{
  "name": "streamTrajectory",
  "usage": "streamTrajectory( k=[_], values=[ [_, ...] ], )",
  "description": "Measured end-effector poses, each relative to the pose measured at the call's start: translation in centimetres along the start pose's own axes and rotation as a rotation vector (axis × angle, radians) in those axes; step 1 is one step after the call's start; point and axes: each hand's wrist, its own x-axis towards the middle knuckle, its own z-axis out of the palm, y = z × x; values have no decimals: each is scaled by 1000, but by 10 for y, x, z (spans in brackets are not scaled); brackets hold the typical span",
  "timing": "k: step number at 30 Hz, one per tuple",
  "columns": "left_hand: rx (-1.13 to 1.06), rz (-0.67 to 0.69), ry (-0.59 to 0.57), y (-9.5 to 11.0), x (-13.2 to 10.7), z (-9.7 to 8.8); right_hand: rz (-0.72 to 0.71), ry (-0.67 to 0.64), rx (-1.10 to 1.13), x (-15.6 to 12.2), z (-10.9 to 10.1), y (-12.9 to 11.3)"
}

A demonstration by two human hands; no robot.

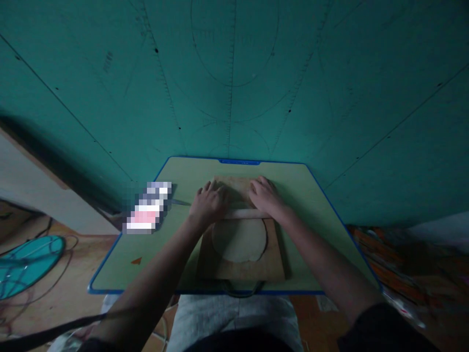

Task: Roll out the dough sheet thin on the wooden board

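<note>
A pale rolling pin (244, 213) lies crosswise over the far part of a flat, roundish sheet of dough (240, 240). My left hand (210, 199) is closed over the left end of the pin, its fingers curled toward the wall. On the other end, my right hand (266, 196) rests in the same way, partly covering the pin. Beneath the dough is a wooden cutting board (240, 272), its near half in plain sight. A thin metal blade (180, 202), perhaps a knife, shows just left of my left hand; its far part is hidden.
The small blue-edged table (322, 254) stands against a green wall (234, 98). At its left lies a pixelated flat object (148, 208), with a small orange triangle (137, 261) nearer me. A turquoise round item (32, 261) and cables are on the floor at left.
</note>
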Motion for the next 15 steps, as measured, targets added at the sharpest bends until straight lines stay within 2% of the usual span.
streamTrajectory(
  k=[3,5,10,15],
  values=[
    [-9,13,-26,-4,8,-2,-17,71,-12,10,2,2],
    [-21,6,-17,-1,3,-4,-56,128,-6,5,3,2],
    [-35,-5,2,14,-35,-6,-144,218,25,-39,6,-3],
    [-72,29,49,26,-71,-6,-188,264,-38,-87,7,-10]
  ],
)
